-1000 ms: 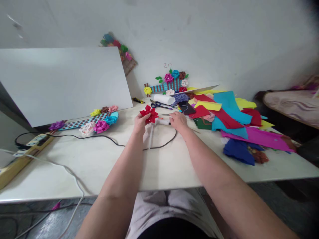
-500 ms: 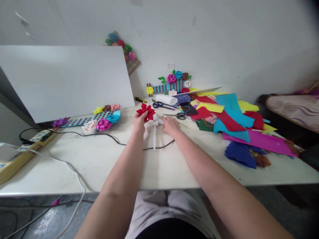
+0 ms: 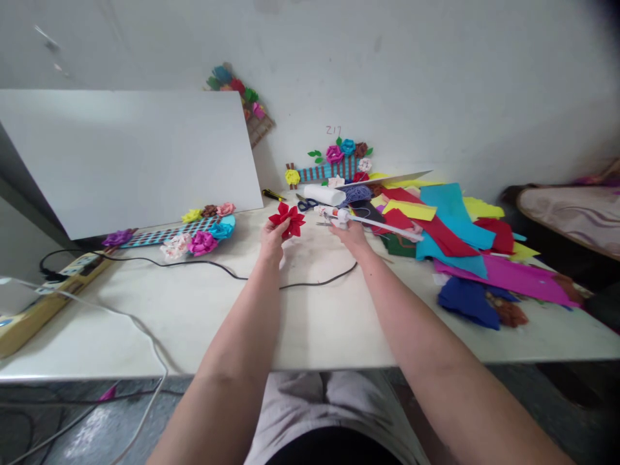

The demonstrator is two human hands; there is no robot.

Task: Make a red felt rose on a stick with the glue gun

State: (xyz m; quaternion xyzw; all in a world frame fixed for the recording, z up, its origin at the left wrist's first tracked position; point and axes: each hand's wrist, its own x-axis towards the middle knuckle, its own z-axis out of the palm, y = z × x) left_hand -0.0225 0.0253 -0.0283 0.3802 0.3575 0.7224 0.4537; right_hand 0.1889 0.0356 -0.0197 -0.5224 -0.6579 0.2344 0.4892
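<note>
A red paper flower point(image 3: 287, 220) with pointed petals is pinched in my left hand point(image 3: 272, 237), its face turned up. My right hand point(image 3: 349, 234) is wrapped round a white hot glue gun point(image 3: 336, 214), held over the table with its nozzle pointing left toward the flower. A long white glue stick point(image 3: 385, 227) sticks out of the gun's back to the right. Nozzle and flower are apart. The gun's black cord point(image 3: 320, 283) runs left along the table. Scissors partly show behind my right hand.
Coloured crepe paper sheets point(image 3: 450, 213) are heaped at the right. A blue-and-brown woven piece with paper flowers point(image 3: 203, 243) lies left, beside a yellow power strip point(image 3: 53, 297). At the back are a white roll point(image 3: 323, 194), blue yarn point(image 3: 356, 194) and a cutter point(image 3: 273, 194). A white board point(image 3: 130, 155) leans on the wall.
My right hand has lifted the glue gun from the table and turned it, so its glue stick now points right. My left hand keeps the red flower almost in place.
</note>
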